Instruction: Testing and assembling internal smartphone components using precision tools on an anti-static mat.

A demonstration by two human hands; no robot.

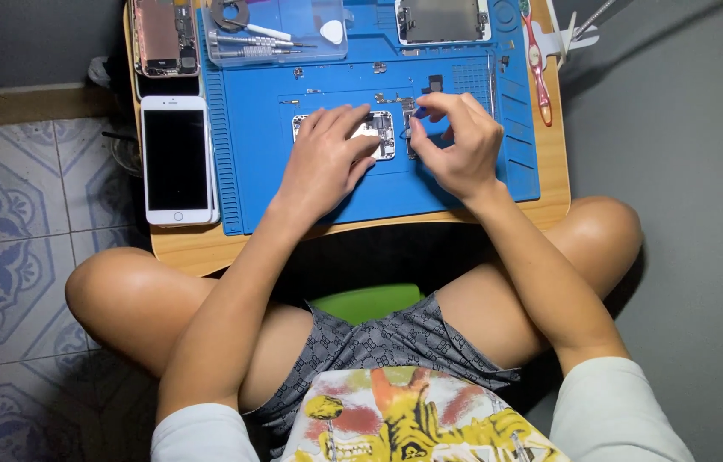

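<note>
Left hand (324, 158): centre of frame, palm down, fingers spread flat over the opened phone body (376, 134) — pinning it, not gripping.
Right hand (455, 141): just right of the left hand, fingers curled, thumb and forefinger pinched on a small blue-handled tool (420, 113); tip hidden.
Opened phone body: middle of the blue repair mat (464, 184), partly covered by the left fingers; inner parts exposed.
Mat: lies on a small wooden table (194, 248), upper half of frame.
Left of mat: white smartphone (177, 160), dark screen up; above it, an opened phone shell (165, 36).
Top of mat: clear plastic box (280, 34) of tools; detached screen panel (442, 20) — top centre.
Upper right: red tweezers (536, 64).
</note>
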